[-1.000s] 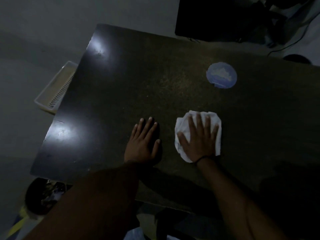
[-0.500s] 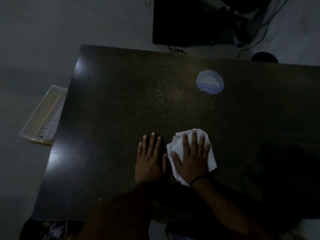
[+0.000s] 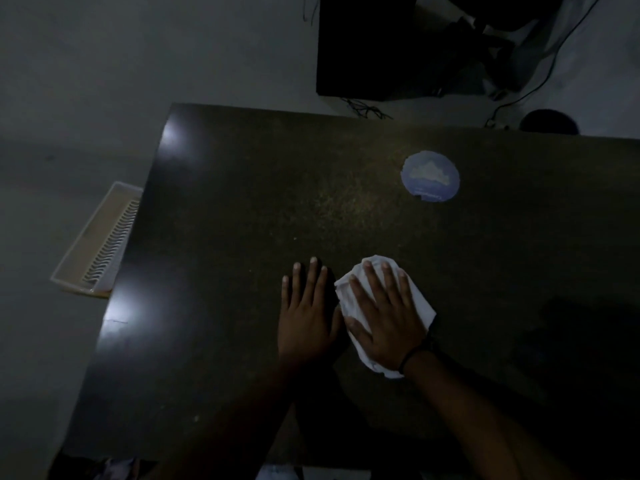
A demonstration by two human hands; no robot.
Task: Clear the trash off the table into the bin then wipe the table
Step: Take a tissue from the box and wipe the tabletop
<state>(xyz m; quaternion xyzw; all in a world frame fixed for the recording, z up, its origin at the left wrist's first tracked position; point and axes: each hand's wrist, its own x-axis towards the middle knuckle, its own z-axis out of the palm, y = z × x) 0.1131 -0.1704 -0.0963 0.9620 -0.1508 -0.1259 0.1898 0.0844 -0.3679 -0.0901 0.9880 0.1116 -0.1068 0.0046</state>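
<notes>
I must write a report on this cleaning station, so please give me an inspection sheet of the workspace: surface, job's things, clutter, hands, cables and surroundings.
Surface: dark rectangular table, pale dusty specks across its middle, glare patches near its left edge.
Job's things: crumpled white cloth lying on the table; bin not clearly seen.
Clutter: round blue disc with a white picture on the table beyond the cloth; sticker or loose, cannot tell.
Hands: right hand pressed flat on the cloth, fingers straight; left hand flat on the bare table beside it.
Cables: thin dark cables on the floor behind the table.
Surroundings: pale ribbed plastic tray beside the table's left edge; black box behind.
</notes>
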